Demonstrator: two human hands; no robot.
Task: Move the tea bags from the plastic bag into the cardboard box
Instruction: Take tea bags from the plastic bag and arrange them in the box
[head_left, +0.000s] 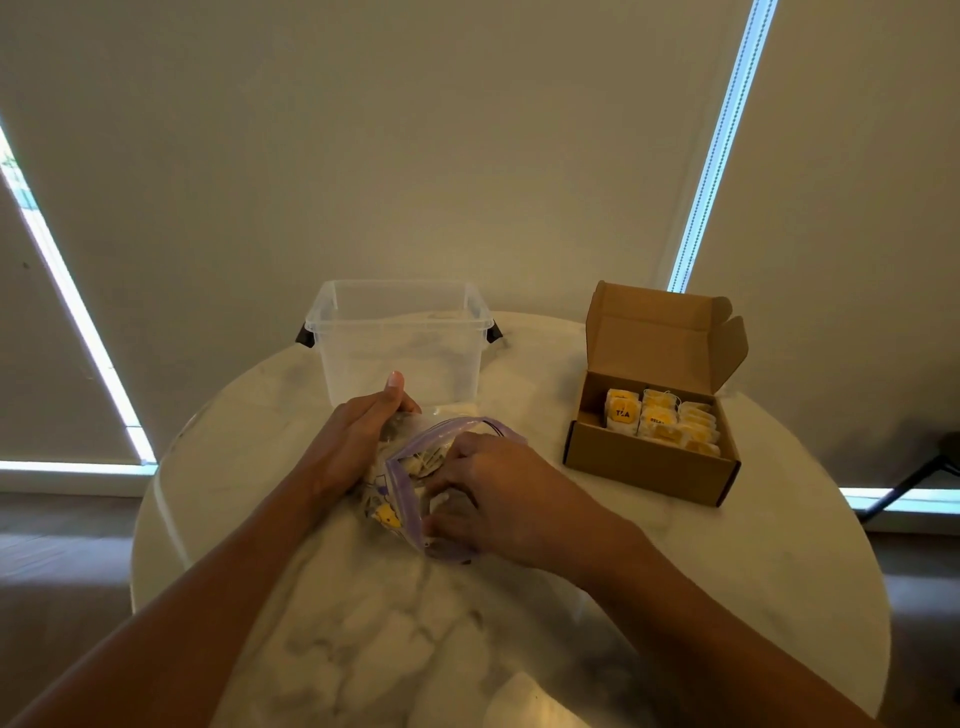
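A clear plastic bag with a purple zip rim lies at the middle of the round table, with white and yellow tea bags inside. My left hand grips the bag's left side and holds it steady. My right hand reaches into the bag's open mouth; its fingertips are hidden inside, so what they hold cannot be seen. To the right stands the open brown cardboard box, lid flipped up, with several yellow-tagged tea bags standing in a row inside.
An empty clear plastic tub with dark handles stands at the table's far edge behind the bag. The marble table is round. A dark stand leg shows at the far right on the floor.
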